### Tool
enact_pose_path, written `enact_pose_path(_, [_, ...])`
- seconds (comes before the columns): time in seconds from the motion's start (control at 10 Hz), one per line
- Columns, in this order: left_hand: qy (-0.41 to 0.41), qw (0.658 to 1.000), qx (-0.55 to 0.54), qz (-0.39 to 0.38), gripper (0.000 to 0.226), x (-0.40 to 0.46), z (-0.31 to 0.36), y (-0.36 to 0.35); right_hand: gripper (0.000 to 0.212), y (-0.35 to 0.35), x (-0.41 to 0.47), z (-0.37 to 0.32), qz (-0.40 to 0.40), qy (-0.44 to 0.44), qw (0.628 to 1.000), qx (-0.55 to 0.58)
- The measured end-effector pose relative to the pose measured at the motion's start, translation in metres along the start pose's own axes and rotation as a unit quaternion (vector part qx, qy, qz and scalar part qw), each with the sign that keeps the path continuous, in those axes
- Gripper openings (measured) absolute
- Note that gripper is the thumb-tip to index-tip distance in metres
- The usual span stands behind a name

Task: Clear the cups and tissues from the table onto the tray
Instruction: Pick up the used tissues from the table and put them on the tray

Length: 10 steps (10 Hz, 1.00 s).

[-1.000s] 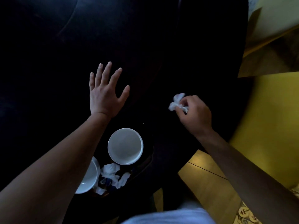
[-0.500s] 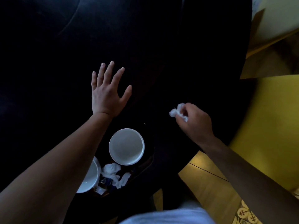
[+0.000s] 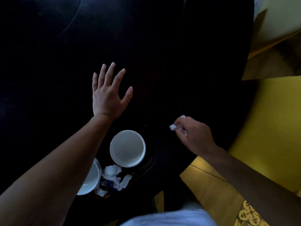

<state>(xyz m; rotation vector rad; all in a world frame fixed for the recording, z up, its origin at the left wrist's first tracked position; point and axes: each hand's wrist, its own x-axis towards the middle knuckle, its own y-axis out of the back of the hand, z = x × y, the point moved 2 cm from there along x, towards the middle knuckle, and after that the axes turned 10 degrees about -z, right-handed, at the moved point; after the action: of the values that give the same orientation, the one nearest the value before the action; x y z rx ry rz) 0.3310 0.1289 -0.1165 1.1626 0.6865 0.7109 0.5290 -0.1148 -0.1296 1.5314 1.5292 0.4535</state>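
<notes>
At the bottom of the frame, a bit of light cloth (image 3: 167, 219) shows, part of the person's clothes. To the lower right there is a yellow floor (image 3: 211, 196) with a patterned tile (image 3: 249, 214) in the corner.

Just above that, in the lower middle, sits a dark tray (image 3: 146, 167) on the dark table (image 3: 179, 54). The tray is hard to see because it is so dark. There are two white cups. One cup (image 3: 127, 148) shows its whole round top. The other cup (image 3: 91, 180) is to its lower left, and the left arm hides half of it. Between and below the cups lie crumpled white tissues (image 3: 116, 175) in a small pile. I cannot count them for sure. Something small and blue and dark (image 3: 106, 183) lies with them, but I cannot tell what it is.

To the right of the tray, the right hand (image 3: 193, 136) has its fingers curled round one more small white tissue (image 3: 173, 127). It is held above the table, near the tray but not over it.

Higher up, in the middle of the frame, the left hand (image 3: 107, 95) is spread wide with straight fingers, over the table. It holds nothing.

Far up on the right is a yellow seat (image 3: 268, 128) next to the table edge.
</notes>
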Motion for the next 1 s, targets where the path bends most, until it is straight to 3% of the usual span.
enact_pose_path(0.2, [0.001, 1.0, 0.0, 0.0, 0.062, 0.0, 0.0, 0.001, 0.017, 0.039, 0.031, 0.029, 0.103, -0.082, 0.991, 0.018])
enact_pose_path(0.4, [0.0, 1.0, -0.004, -0.003, 0.062, 0.0, 0.001, 0.0, 0.016, 0.027, 0.015, 0.024, 0.065, -0.056, 0.996, -0.016])
enact_pose_path(0.7, [0.002, 1.0, -0.002, -0.009, 0.063, 0.0, 0.002, 0.002, 0.013, -0.008, -0.039, -0.002, -0.025, -0.037, 0.998, 0.046])
enact_pose_path(0.8, [0.002, 1.0, 0.001, -0.004, 0.063, 0.0, 0.002, 0.002, 0.01, 0.01, -0.019, 0.004, 0.032, -0.017, 0.999, 0.031])
enact_pose_path(0.9, [0.005, 1.0, 0.002, -0.007, 0.063, 0.001, 0.002, 0.001, 0.016, 0.038, 0.018, 0.016, 0.118, -0.051, 0.991, 0.025])
enact_pose_path(1.0, [0.007, 1.0, 0.005, -0.009, 0.063, 0.0, 0.002, 0.001, 0.02, 0.049, 0.048, 0.022, 0.138, -0.083, 0.987, 0.006])
